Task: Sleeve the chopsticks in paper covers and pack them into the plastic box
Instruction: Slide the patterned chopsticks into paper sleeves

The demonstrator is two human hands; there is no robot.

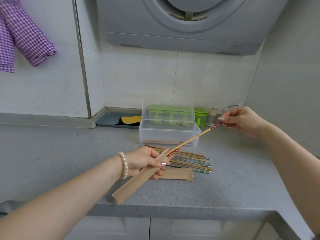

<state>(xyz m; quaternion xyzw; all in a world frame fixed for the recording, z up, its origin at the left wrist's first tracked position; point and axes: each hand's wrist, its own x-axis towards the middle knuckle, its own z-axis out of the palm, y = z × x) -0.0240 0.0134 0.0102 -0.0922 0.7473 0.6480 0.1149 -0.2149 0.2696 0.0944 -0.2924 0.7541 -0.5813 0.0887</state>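
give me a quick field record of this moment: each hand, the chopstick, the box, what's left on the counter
left hand: grips the paper sleeve near its open end
right hand: pinches the red-patterned top of the chopsticks
chopsticks: tips at the sleeve mouth, mostly still outside
plastic box: lid open, some sleeved pairs inside
loose chopsticks: piled in front of the box
spare sleeves: flat on the counter

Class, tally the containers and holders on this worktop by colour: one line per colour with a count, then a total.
Clear: 2 (plastic box, small jar)
Green: 1 (green holder behind the box)
Grey-blue: 1 (tray in the corner)
Total: 4
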